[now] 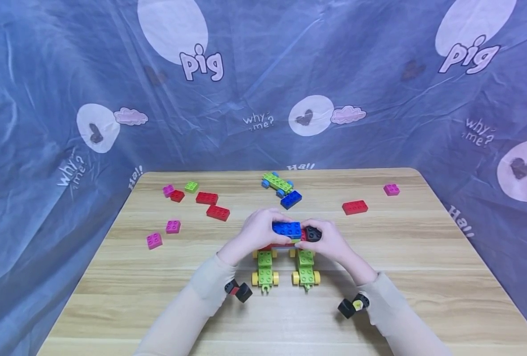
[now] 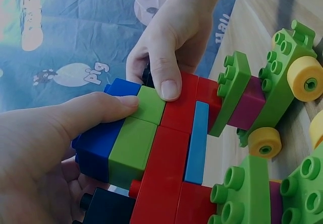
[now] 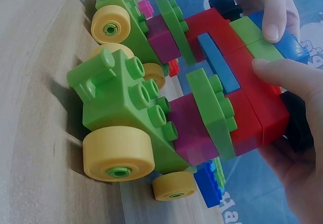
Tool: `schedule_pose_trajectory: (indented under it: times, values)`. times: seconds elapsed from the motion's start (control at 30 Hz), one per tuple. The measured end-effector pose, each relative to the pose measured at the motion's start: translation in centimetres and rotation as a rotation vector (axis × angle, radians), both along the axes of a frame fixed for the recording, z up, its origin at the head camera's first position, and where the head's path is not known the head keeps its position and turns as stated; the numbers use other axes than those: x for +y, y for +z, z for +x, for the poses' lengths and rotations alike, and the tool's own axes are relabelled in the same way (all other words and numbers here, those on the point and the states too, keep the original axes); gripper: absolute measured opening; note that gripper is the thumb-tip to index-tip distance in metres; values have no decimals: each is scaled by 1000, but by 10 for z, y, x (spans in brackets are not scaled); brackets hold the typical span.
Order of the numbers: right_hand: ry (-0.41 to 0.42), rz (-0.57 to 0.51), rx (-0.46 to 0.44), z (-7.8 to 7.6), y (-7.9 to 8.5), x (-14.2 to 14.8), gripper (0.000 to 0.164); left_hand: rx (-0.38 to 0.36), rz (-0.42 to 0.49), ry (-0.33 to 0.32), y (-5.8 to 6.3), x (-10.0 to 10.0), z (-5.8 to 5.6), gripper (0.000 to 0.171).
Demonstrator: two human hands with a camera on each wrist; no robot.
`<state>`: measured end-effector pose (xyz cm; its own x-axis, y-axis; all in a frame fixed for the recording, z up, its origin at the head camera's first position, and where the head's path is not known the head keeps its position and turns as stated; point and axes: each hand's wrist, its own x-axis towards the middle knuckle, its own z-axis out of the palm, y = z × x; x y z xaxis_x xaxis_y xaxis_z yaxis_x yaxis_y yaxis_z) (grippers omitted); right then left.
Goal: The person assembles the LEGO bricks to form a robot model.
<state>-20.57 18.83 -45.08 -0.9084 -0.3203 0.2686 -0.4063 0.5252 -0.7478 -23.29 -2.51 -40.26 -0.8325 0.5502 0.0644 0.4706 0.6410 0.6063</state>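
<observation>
Brick model [image 2: 161, 156]: upright, carried on two separate green wheeled bases [image 1: 265, 274] set side by side on the worktop [image 1: 379, 257]; wheels [image 3: 118, 153] yellow. On each base, a purple brick [image 3: 191, 133] and a green plate [image 3: 208, 105]. Red bricks [image 3: 247, 95] bridge both columns; a light-blue piece [image 3: 218, 62] lies between the columns. Above: green bricks [image 2: 132, 148], topped by blue [image 1: 286, 230]. Black bricks [image 1: 313, 234] flank these. Left hand [image 1: 260, 231] grips the upper bricks; right hand [image 1: 329, 241] holds the red section.
</observation>
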Motion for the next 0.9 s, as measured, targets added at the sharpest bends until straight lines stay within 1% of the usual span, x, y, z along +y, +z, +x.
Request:
schedule_pose_trajectory:
  times: [0.2,0.3,0.5,0.7,0.8,0.9]
  values:
    - [1,15,4,0,0,0,37,23,15,-15,0,-1,0,41]
    - [-1,19,7,-1,0,0,37,24,8,-17,-1,-1,0,41]
    - [-9,26,9,0,-1,1,38,28,-40,-16,1,0,0,42]
    - [3,13,-2,0,0,1,37,21,-33,-24,2,0,0,43]
    - [6,19,-3,-1,0,1,38,25,-29,-38,1,-1,-1,44]
    - [9,23,-4,-1,1,2,38,37,-17,-69,1,-2,-2,44]
